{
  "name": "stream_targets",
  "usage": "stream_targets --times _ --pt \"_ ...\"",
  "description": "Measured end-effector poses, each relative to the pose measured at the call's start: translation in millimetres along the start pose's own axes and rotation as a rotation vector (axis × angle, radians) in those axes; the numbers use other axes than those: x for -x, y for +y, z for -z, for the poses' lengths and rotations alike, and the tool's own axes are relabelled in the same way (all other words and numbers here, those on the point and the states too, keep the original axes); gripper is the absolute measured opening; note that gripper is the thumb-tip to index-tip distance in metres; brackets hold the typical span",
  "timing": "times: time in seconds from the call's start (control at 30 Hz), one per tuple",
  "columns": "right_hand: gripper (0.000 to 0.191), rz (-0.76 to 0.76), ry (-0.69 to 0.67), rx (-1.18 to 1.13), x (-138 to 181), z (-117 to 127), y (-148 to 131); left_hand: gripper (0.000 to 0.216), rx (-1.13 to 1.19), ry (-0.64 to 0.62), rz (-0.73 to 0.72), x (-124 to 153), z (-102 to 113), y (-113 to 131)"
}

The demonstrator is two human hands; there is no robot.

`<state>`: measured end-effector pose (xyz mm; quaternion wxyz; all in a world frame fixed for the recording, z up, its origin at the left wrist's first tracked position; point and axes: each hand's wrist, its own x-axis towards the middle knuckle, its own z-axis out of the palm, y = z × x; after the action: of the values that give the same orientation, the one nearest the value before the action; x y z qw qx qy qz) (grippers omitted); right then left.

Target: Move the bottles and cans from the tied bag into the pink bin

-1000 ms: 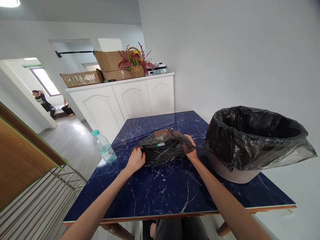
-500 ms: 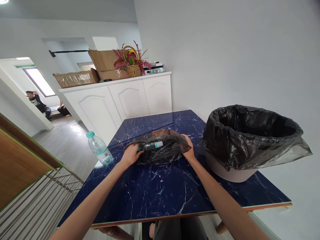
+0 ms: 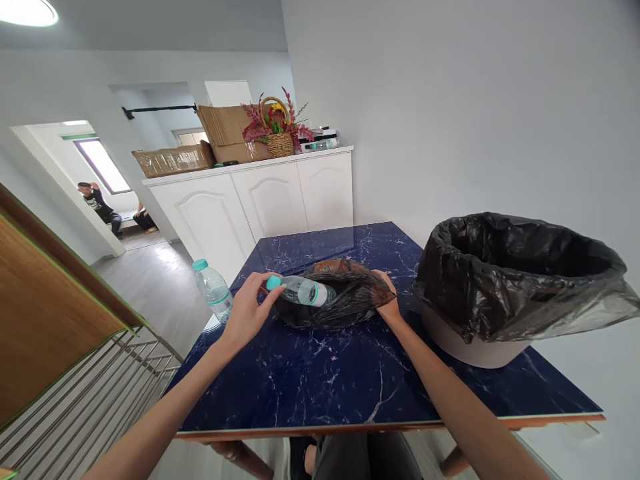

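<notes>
A black plastic bag (image 3: 345,300) with rubbish inside lies on the blue marble table (image 3: 320,380). My left hand (image 3: 247,310) pinches the teal-capped neck of a clear plastic bottle (image 3: 304,291) that sticks halfway out of the bag's left opening. On the bag's right edge my right hand (image 3: 386,299) is closed and grips the plastic. A second teal-capped water bottle (image 3: 214,291) stands upright at the table's left edge, just left of my left hand.
A grey bin lined with a black bag (image 3: 515,280) stands on the table at the right. White cabinets (image 3: 260,200) with boxes and a flower basket (image 3: 277,130) lie beyond. A stair railing (image 3: 95,393) is at the left. Two people (image 3: 103,207) sit far back.
My left hand left the bag's edge, took the bottle by its neck and drew it leftward out of the bag. My right hand stayed on the bag.
</notes>
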<state>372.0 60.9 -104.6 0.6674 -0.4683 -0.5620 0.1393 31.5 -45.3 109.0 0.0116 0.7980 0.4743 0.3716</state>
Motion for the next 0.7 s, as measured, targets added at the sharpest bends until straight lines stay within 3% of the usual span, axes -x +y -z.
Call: stream_targets --times 0.17,0.33,0.5,0.7 --pt "0.036 0.001 -0.014 0.014 2.5 3.0 -4.2 0.038 0.113 0.253 0.174 14.9 46.5 16.8" --pt "0.036 0.003 -0.033 0.015 4.1 4.0 -5.4 0.043 -0.011 0.403 0.273 30.3 94.2 4.2" --pt "0.037 -0.024 -0.038 0.025 6.2 3.9 -2.9 0.052 -0.17 0.419 0.438 40.2 125.9 -15.9" --pt "0.038 -0.028 -0.04 0.024 6.9 4.9 -1.8 0.055 -0.262 0.331 0.576 40.7 134.4 -47.8"
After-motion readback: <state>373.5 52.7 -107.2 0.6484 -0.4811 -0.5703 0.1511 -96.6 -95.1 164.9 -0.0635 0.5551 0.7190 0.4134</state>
